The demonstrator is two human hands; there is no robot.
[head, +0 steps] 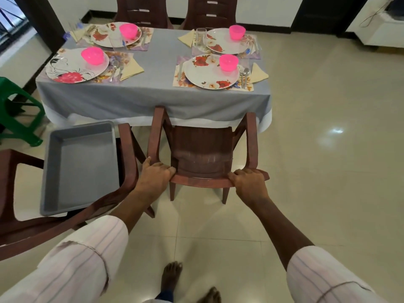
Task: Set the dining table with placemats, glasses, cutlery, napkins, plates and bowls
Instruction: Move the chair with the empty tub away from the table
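Now, table (157, 62): standing ahead, carrying four settings of plate (205, 77) and pink bowl (228, 62) on mats (180, 82).
Chair (201, 149): sitting at table's near edge.
Left hand (156, 173): clenching chair's back rail, left end.
Right hand (249, 179): clenching its right end.
Tray (80, 167): lying on second chair (129, 149), left.

L hand (156, 176) + R hand (249, 182) in curled grip, arms fwd.

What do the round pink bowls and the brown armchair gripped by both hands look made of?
Round pink bowls: probably plastic, glossy and slightly translucent, evenly bright colour. Brown armchair: probably moulded plastic, semi-matte with ribbed back, thin one-piece arms.
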